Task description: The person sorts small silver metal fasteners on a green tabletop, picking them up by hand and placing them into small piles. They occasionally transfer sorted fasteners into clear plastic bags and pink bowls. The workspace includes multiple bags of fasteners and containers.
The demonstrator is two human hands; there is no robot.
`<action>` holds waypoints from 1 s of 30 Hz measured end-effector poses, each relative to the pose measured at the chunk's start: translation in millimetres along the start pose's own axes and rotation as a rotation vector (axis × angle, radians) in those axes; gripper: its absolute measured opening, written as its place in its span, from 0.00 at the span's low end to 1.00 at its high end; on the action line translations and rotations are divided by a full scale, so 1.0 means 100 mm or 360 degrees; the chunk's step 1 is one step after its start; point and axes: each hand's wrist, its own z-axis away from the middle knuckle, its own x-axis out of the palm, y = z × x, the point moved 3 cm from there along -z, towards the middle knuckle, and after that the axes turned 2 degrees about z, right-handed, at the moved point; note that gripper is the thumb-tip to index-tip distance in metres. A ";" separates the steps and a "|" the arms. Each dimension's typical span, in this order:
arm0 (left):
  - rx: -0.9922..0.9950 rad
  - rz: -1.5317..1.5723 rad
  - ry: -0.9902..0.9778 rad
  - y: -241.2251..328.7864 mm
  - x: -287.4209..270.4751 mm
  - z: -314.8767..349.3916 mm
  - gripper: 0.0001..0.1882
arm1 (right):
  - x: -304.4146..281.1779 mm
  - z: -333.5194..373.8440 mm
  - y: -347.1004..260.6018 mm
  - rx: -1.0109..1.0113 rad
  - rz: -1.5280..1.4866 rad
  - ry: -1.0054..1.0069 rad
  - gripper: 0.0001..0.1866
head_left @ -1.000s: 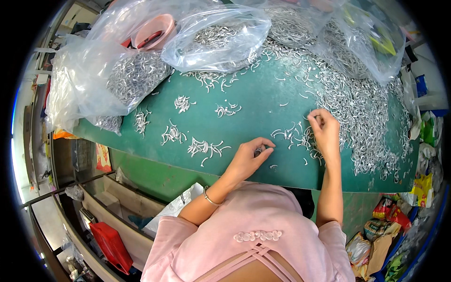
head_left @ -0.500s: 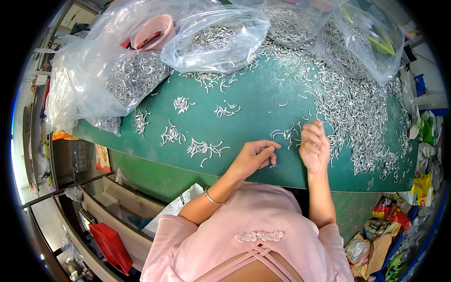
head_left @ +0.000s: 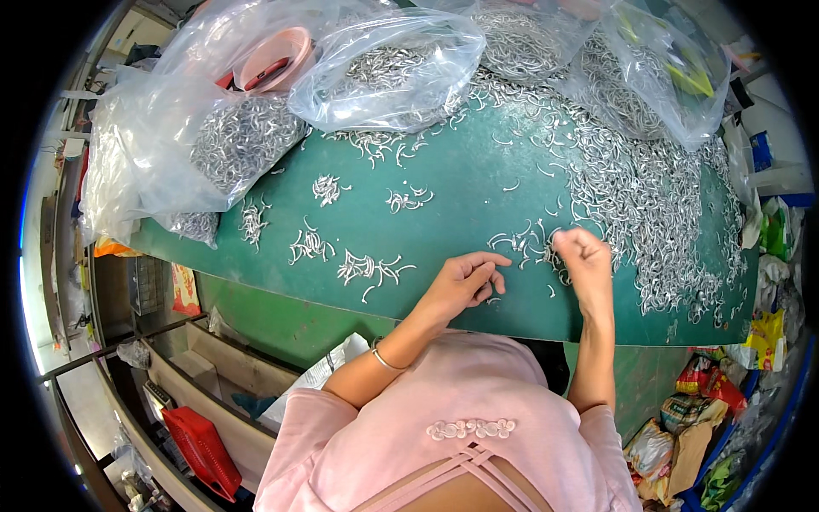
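There was my right hand [head_left: 587, 260] over the right of the table [head_left: 461, 205], fingers bent inward, their tips too blurred for me to tell whether they gripped one of the metal pieces [head_left: 640, 222]! My left hand [head_left: 465, 283] hovered by the near edge, fingers half curled, palm hidden; I couldn't tell what, if anything, sat inside. And those pieces: silvery, slim, curved like little hooks, spread thick on the right, with small clusters to the left. More showed hazily through creased clear bags [head_left: 388, 77] on the far side, some cut off.
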 end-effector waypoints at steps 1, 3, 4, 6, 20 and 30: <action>0.0014 -0.0001 -0.0009 -0.02 -0.01 -0.01 0.14 | 0.01 0.01 -0.01 -0.0132 0.0345 0.0081 0.08; 0.0030 -0.0007 -0.0014 -0.02 -0.02 -0.02 0.14 | 0.12 0.05 -0.08 -0.0398 0.1036 0.0240 0.05; 0.0032 -0.0012 -0.0010 -0.01 -0.01 -0.01 0.14 | 0.15 0.05 -0.12 -0.0445 0.1258 0.0299 0.04; 0.0034 -0.0018 0.0017 0.00 -0.02 -0.01 0.14 | 0.23 0.03 -0.08 -0.0536 0.1495 0.0247 0.05; 0.0047 -0.0005 0.0086 0.01 -0.11 0.02 0.13 | 0.25 0.17 -0.13 -0.0471 0.1563 0.0038 0.08; 0.0035 0.0008 0.0109 0.02 -0.12 0.04 0.13 | 0.05 0.09 -0.09 -0.0301 0.0865 0.0034 0.05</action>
